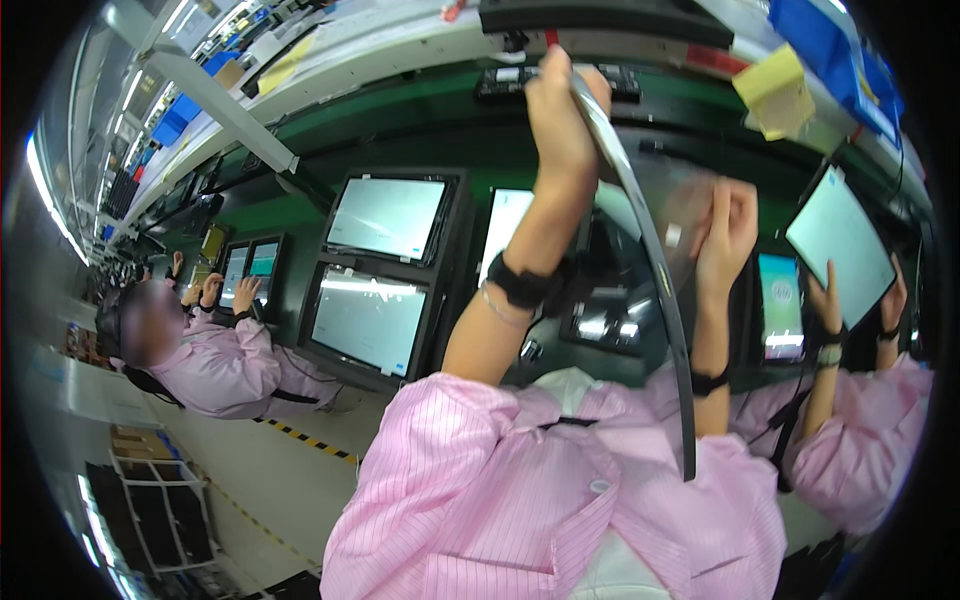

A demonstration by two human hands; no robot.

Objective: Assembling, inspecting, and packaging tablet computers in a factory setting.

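Observation:
A thin flat panel (650, 240) with a dark, shiny rim stands almost edge-on to me, running from above down to my chest. My left hand (562, 125) is closed on its upper end, the arm raised and a black band round the wrist. To the panel's right, my right hand (728, 225) is closed with fingers bent, at what looks like a clear film (690, 195) with a small white tag; the film is blurred. Behind the panel, a dark glossy device (605, 325) lies on the bench, partly hidden.
Two lit screens (388, 217) sit in a black tray at left; a lit phone (781, 305) lies at right. A co-worker's hands (826, 300) hold a pale panel (840, 245). Another person (215, 365) works at far left. Blue bins (835, 45) and a yellow pad (775, 95) are overhead.

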